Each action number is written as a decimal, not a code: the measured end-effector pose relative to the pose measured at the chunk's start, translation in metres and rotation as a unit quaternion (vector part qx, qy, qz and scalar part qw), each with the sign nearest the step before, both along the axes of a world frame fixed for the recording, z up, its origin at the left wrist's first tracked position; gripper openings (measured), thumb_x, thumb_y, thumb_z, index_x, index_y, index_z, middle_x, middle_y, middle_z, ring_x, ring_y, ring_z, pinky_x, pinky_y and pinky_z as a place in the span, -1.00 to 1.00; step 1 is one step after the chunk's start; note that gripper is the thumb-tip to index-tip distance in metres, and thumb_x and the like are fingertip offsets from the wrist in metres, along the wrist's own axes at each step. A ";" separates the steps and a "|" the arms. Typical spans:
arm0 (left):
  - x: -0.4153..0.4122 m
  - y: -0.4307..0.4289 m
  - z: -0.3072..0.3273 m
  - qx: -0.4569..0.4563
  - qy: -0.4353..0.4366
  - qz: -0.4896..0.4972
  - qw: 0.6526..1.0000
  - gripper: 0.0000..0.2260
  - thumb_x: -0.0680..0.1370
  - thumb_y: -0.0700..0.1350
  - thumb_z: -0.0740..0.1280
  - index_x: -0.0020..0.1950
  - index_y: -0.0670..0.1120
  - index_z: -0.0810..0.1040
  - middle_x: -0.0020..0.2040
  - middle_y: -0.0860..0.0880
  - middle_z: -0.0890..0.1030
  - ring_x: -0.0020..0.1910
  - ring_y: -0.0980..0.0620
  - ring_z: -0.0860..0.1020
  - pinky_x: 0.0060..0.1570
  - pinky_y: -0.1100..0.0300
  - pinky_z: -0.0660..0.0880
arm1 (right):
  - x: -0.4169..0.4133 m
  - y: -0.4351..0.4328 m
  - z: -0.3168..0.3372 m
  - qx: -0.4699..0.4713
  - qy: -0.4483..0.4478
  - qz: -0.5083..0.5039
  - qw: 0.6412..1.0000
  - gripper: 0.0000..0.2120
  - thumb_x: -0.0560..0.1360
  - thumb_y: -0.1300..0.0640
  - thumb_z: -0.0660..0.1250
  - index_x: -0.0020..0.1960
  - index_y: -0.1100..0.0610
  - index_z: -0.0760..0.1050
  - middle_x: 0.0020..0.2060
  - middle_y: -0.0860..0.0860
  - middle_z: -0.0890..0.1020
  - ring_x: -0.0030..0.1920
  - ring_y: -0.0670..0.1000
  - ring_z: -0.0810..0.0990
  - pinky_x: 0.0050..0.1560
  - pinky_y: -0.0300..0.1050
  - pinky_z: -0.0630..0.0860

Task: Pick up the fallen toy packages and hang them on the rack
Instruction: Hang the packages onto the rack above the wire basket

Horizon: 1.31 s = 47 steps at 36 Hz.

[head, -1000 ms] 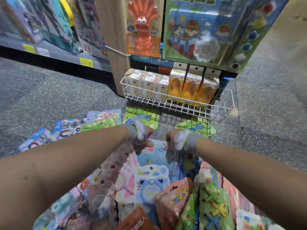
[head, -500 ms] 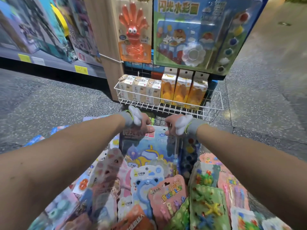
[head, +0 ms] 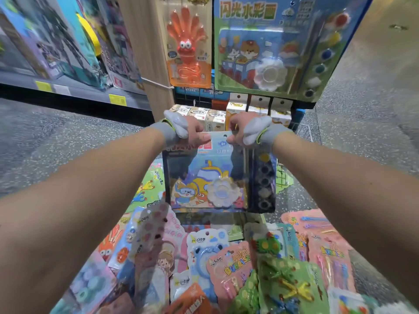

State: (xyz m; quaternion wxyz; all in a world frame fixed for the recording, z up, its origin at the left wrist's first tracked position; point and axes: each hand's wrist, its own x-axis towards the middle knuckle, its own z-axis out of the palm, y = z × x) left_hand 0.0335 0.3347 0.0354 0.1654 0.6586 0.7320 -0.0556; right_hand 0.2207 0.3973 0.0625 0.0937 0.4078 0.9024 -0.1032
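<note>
Paint package [head: 205,177] raised; hangs below grip of left hand [head: 192,131], right hand [head: 240,132].

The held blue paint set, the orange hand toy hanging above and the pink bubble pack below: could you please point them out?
blue paint set [head: 205,175]: head view, its submarine picture.
orange hand toy [head: 187,39]: head view, its palm.
pink bubble pack [head: 237,264]: head view, its yellow lettering.
</note>
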 end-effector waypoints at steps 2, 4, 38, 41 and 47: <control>-0.003 0.000 0.002 0.008 -0.040 0.009 0.999 -0.61 0.58 0.23 0.20 -0.07 -0.05 0.61 -0.14 -0.08 0.67 -0.17 -0.09 0.62 -0.08 0.04 0.58 | -0.001 0.000 0.002 0.003 0.011 -0.010 1.000 -0.78 0.50 0.00 0.34 0.04 0.12 0.48 -0.02 0.05 0.59 -0.09 0.09 0.54 -0.05 -0.05 0.52; -0.004 0.000 0.004 0.010 -0.046 0.013 0.999 -0.61 0.59 0.21 0.21 -0.07 -0.08 0.61 -0.15 -0.08 0.67 -0.22 -0.06 0.58 -0.15 0.08 0.53 | -0.001 -0.001 0.003 0.005 0.017 -0.019 1.000 -0.78 0.50 0.00 0.34 0.05 0.12 0.48 -0.02 0.05 0.59 -0.05 0.10 0.56 -0.02 -0.04 0.53; 0.074 -0.001 -0.096 -0.052 0.013 -0.085 0.995 -0.61 0.63 0.18 0.13 0.28 -0.02 0.53 0.16 -0.10 0.64 0.12 -0.17 0.58 0.01 0.11 0.48 | 0.060 -0.019 -0.078 -0.146 -0.104 -0.044 0.983 -0.64 0.59 0.16 0.26 0.32 0.32 0.41 0.33 0.15 0.48 0.36 0.19 0.42 -0.01 -0.10 0.43; 0.076 -0.001 -0.099 -0.070 0.020 -0.084 0.994 -0.60 0.62 0.19 0.11 0.31 0.02 0.51 0.16 -0.07 0.64 0.10 -0.15 0.58 -0.05 0.15 0.44 | 0.065 -0.024 -0.080 -0.108 -0.055 -0.041 0.992 -0.64 0.53 0.07 0.37 0.28 0.18 0.49 0.23 0.12 0.56 0.24 0.14 0.52 0.06 -0.12 0.40; 0.078 -0.004 -0.093 -0.080 -0.016 -0.080 0.994 -0.70 0.63 0.13 0.15 0.12 -0.02 0.56 -0.07 -0.01 0.63 -0.12 -0.06 0.51 -0.16 0.18 0.35 | 0.067 -0.025 -0.078 -0.114 -0.063 -0.034 0.991 -0.61 0.50 0.06 0.42 0.27 0.18 0.51 0.22 0.13 0.56 0.21 0.14 0.53 -0.03 -0.17 0.30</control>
